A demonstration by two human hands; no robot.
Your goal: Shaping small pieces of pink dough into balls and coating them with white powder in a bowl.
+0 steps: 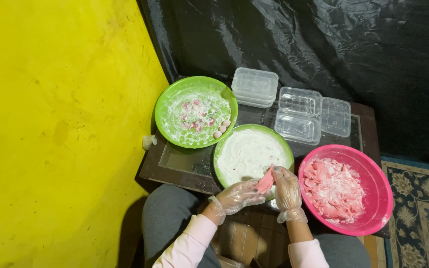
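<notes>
Both my hands wear clear plastic gloves and hold one pink dough piece (265,181) between them. My left hand (239,194) supports it from the left and my right hand (287,187) pinches it from the right, over the near rim of a green plate (284,145) of white flour. To the right, a pink bowl (381,193) holds several floured pink dough slabs. Up left, a second green plate (167,101) carries flour and a few small pink balls (222,129).
Clear plastic lidded containers (254,87) and open ones (299,115) sit at the back of the small dark table (179,166). A yellow wall is on the left, black plastic sheeting behind, a patterned rug (420,213) on the right. My knees are below the table.
</notes>
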